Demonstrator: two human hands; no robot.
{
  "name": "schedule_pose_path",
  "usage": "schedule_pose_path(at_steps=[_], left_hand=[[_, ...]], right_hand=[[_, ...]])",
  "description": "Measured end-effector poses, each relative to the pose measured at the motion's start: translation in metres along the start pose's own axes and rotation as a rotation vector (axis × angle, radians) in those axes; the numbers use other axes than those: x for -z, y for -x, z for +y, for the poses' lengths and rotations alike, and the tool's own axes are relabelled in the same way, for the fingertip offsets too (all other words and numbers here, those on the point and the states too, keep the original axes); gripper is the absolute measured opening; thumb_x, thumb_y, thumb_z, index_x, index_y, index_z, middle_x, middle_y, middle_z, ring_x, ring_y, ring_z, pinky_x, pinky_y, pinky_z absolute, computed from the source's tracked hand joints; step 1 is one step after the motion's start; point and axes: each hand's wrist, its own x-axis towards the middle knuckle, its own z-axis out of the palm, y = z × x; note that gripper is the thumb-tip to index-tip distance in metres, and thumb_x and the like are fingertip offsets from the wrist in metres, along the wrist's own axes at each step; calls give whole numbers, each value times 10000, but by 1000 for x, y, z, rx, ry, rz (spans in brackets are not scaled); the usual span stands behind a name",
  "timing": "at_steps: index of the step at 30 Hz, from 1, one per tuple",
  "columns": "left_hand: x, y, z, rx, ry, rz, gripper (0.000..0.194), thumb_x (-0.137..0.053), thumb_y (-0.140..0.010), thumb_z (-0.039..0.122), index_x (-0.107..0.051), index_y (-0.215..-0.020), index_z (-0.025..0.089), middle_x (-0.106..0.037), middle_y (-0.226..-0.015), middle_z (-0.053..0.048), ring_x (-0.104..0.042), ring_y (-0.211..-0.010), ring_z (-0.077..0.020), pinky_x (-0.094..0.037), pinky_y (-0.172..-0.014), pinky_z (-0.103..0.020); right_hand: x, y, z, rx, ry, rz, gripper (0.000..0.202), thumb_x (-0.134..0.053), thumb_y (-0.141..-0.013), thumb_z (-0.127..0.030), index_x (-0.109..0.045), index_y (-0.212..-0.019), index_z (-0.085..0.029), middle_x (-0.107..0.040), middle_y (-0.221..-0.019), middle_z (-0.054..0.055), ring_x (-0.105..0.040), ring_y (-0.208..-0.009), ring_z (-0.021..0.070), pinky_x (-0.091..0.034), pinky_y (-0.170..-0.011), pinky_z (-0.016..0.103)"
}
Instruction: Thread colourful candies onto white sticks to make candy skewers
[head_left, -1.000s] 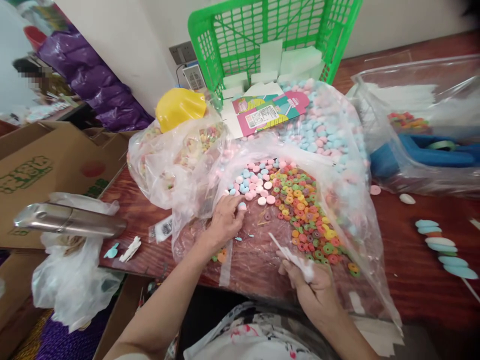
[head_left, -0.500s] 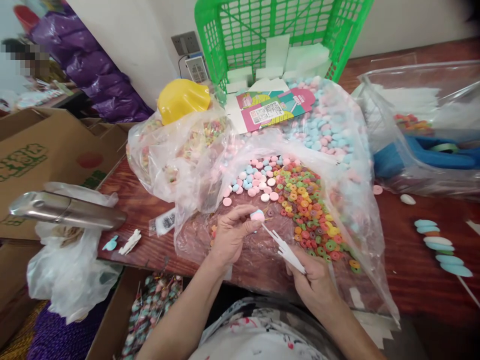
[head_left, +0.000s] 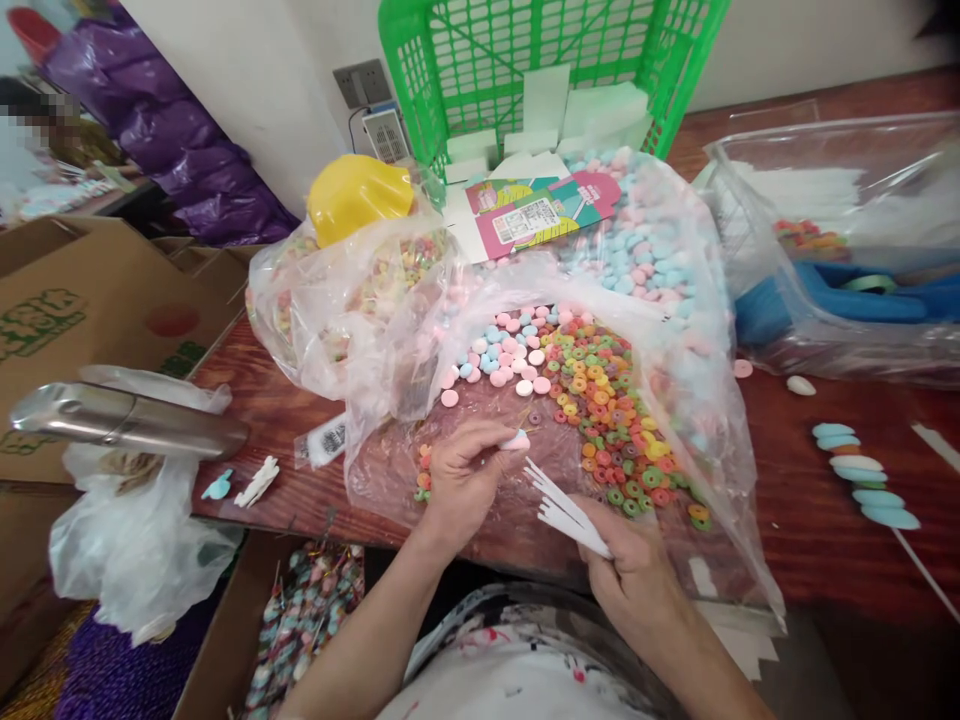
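Observation:
My left hand point(head_left: 466, 485) is closed, with thumb and fingertips pinching a small pink and pale-blue candy point(head_left: 519, 440). To its right, my right hand point(head_left: 634, 555) grips a bundle of thin white sticks point(head_left: 566, 512), fanned toward the left. The stick tips stop a little short of the pinched candy. Beyond both hands, pink, white and blue candies point(head_left: 508, 352) lie loose on a clear plastic sheet. Beside them spreads a pile of colourful ring candies point(head_left: 611, 395). At the right, a stick threaded with candies point(head_left: 862, 475) lies on the table.
A green crate point(head_left: 551, 35) stands behind bagged candy and printed cards point(head_left: 536, 220). A clear bin point(head_left: 832, 200) with a blue tape dispenser point(head_left: 862, 295) is at the right. On the left are a steel flask point(head_left: 127, 422), cartons point(head_left: 90, 310) and a box of candy sticks point(head_left: 304, 610) below the edge.
The pinched candy has turned and shows less between my left fingers. The stick tips now sit slightly apart from it, where one was near or touching it. The view has shifted slightly.

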Motion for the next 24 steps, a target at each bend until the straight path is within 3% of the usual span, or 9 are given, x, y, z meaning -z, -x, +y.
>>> schedule_pose_path(at_steps=[2, 5, 9, 15, 18, 24], left_hand=[[0, 1, 2, -93, -100, -58, 179, -750, -727, 123, -790, -829, 265, -740, -793, -43, -651, -758, -165, -511, -735, -283], [-2, 5, 4, -123, -107, -76, 192, -735, -746, 119, -786, -844, 276, -736, -771, -35, -649, -713, -157, -508, -682, -270], [-9, 9, 5, -109, -65, -37, 196, -748, -732, 115, -786, -846, 271, -731, -779, -33, -648, -712, -152, -505, -675, -257], [-17, 0, 7, -26, 0, -65, 251, -786, -705, 180, -768, -947, 245, -700, -874, -29, -651, -796, -141, -528, -705, -231], [-15, -3, 6, -12, -26, -175, 244, -749, -758, 221, -746, -1003, 215, -713, -981, -57, -667, -911, -176, -548, -810, -281], [-16, 13, 2, -293, -258, -354, 290, -589, -888, 179, -654, -1169, 209, -720, -1080, -85, -673, -988, -190, -539, -897, -329]], right_hand=[[0, 3, -4, 36, -4, 63, 482, -391, -787, -5, -620, -1166, -197, -726, -912, 51, -693, -784, 173, -533, -713, 251], [-2, 6, -10, 43, -37, 131, 467, -394, -817, -19, -604, -1194, -195, -723, -875, 50, -688, -743, 169, -542, -705, 252], [-13, 6, -16, 13, -159, 84, 476, -388, -808, -19, -629, -1167, -218, -687, -784, 13, -643, -668, 150, -527, -675, 233], [-7, -1, -11, -81, -234, 77, 264, -422, -848, -80, -662, -853, -190, -484, -566, -38, -434, -497, 110, -414, -524, 199], [5, -1, -5, -117, -237, 46, 207, -443, -893, -137, -618, -793, -186, -413, -551, -51, -371, -480, 99, -350, -486, 196], [-2, 12, 3, -173, -336, 44, 229, -451, -950, -215, -580, -763, -188, -377, -568, -60, -348, -496, 88, -313, -481, 198]])
